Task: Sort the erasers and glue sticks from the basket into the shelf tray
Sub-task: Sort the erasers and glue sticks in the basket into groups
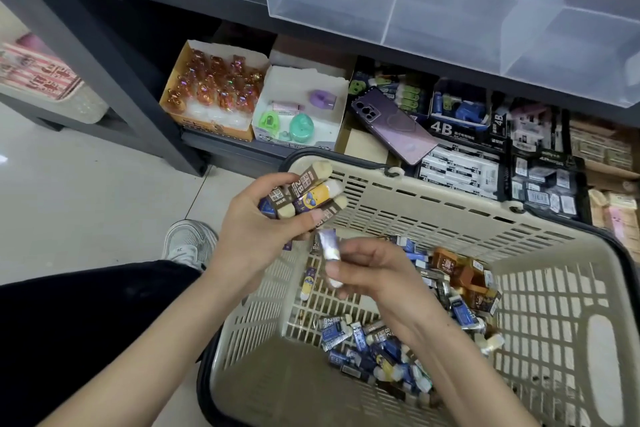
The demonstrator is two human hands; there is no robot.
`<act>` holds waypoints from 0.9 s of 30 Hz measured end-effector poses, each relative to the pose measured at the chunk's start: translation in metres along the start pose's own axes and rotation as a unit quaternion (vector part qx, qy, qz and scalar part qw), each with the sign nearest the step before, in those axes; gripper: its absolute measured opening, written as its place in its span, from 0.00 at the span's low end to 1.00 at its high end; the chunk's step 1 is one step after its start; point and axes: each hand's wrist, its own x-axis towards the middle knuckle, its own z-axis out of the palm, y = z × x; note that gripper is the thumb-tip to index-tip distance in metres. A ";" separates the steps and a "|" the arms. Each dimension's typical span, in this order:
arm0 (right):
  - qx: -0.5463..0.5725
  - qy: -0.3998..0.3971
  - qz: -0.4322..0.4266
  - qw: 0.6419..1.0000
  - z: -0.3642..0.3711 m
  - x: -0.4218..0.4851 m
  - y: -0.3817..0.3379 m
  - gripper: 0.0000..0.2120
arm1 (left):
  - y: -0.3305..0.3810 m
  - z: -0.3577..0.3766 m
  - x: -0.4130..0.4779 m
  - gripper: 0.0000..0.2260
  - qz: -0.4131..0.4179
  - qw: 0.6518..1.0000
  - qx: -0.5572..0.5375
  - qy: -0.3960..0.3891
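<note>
Head view: left hand (256, 229) grips stacked erasers (311, 194); right hand (374, 274) pinches one eraser (329, 253) over basket (450, 215).

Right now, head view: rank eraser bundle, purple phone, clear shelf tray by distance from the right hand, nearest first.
1. Eraser bundle, in the left hand, just left of the right hand.
2. Purple phone, lower shelf, beyond the basket.
3. Clear shelf tray, top, farthest.
</note>
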 end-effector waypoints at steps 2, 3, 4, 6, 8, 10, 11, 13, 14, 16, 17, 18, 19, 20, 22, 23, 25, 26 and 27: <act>0.043 0.023 0.049 0.998 -0.016 -0.001 0.011 0.10 | -0.001 0.001 -0.001 0.19 0.001 1.000 0.012 0.001; 0.055 0.048 0.079 0.994 -0.022 0.003 0.022 0.13 | -0.001 0.001 0.000 0.19 0.005 1.000 0.020 0.002; 0.049 0.074 0.111 0.990 -0.027 0.011 0.035 0.17 | -0.002 0.001 0.001 0.19 0.007 1.000 0.025 0.002; 0.007 0.110 0.174 0.978 -0.031 0.030 0.063 0.24 | -0.003 0.001 0.002 0.19 0.004 1.000 0.022 0.005; -0.032 0.125 0.209 0.969 -0.029 0.053 0.090 0.25 | -0.003 -0.001 0.002 0.18 0.002 1.000 0.015 0.014; -0.077 0.148 0.219 0.961 -0.025 0.076 0.114 0.23 | -0.002 -0.004 0.003 0.18 -0.001 1.000 0.007 0.021; -0.114 0.160 0.218 0.956 -0.024 0.086 0.123 0.21 | -0.002 -0.005 0.002 0.17 -0.004 1.000 0.004 0.022; -0.195 0.167 0.207 0.944 -0.021 0.099 0.135 0.14 | -0.002 -0.007 0.002 0.17 -0.010 1.000 -0.005 0.023; -0.239 0.162 0.195 0.937 -0.021 0.102 0.139 0.12 | -0.002 -0.008 0.001 0.16 -0.013 1.000 -0.011 0.024; -0.367 0.134 0.179 0.903 -0.024 0.104 0.140 0.14 | -0.002 -0.008 0.001 0.16 -0.021 0.999 -0.019 0.025; -0.426 0.117 0.178 0.879 -0.026 0.104 0.138 0.16 | -0.002 -0.008 0.001 0.16 -0.024 0.999 -0.020 0.026; -0.457 0.104 0.180 0.865 -0.028 0.103 0.137 0.18 | -0.002 -0.008 0.000 0.16 -0.027 0.999 -0.021 0.028; -0.468 0.098 0.182 0.859 -0.029 0.104 0.136 0.19 | -0.001 -0.008 0.000 0.16 -0.029 0.999 -0.023 0.030; -0.471 0.099 0.181 0.858 -0.029 0.104 0.135 0.19 | 0.000 -0.008 0.000 0.16 -0.030 0.999 -0.025 0.032; -0.450 0.120 0.172 0.868 -0.027 0.106 0.137 0.17 | 0.002 -0.008 0.000 0.16 -0.029 0.999 -0.028 0.035; -0.426 0.134 0.161 0.880 -0.025 0.107 0.141 0.14 | 0.003 -0.007 0.000 0.16 -0.029 0.999 -0.030 0.035; -0.366 0.157 0.141 0.906 -0.019 0.108 0.145 0.09 | 0.004 -0.007 0.000 0.16 -0.032 0.998 -0.032 0.037; -0.335 0.159 0.141 0.918 -0.016 0.108 0.146 0.10 | 0.004 -0.008 0.000 0.16 -0.036 0.998 -0.033 0.042; -0.308 0.157 0.147 0.927 -0.015 0.109 0.147 0.10 | 0.004 -0.008 0.000 0.16 -0.041 0.997 -0.034 0.047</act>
